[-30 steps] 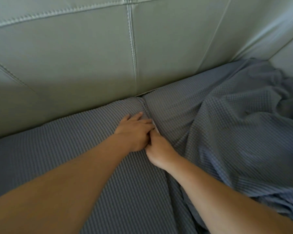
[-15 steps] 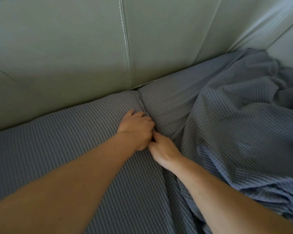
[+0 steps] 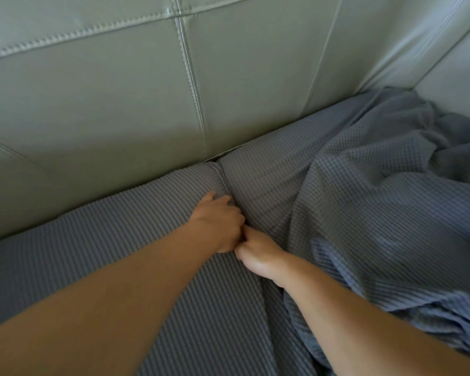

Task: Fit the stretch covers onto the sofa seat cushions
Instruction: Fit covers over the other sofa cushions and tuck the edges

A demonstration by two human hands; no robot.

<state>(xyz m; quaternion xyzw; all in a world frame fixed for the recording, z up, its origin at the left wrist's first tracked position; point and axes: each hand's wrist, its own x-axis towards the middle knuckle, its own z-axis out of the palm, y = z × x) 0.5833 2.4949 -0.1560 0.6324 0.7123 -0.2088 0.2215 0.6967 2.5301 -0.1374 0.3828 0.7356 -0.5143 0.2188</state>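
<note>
- The left hand (image 3: 218,223) lies knuckles up at the right edge of the left seat cushion (image 3: 106,256); its fingers curl down into the gap between the two cushions, and it appears to be grasping the grey-blue ribbed cover fabric there, though the fingertips are hidden in the crease
- The right hand (image 3: 258,255) sits just beside it, touching it at the knuckles; its fingers are tucked down into the same gap out of sight, so I cannot tell whether it grasps fabric or only presses it in
- The left seat cushion is wrapped in a stretch cover pulled smooth and taut across its top; its far corner is rounded and meets the sofa back (image 3: 120,104)
- The right seat cushion (image 3: 269,191) is covered smoothly only in a strip near the gap; over the remainder the loose cover (image 3: 391,213) lies rumpled in folds and ridges, bunched toward the far right corner and along the near right edge
- The sofa back is pale grey-green leather with stitched seams; it turns a corner at the upper right, where the bunched fabric rests against it
- Both bare forearms reach in from the bottom edge and converge at the gap
</note>
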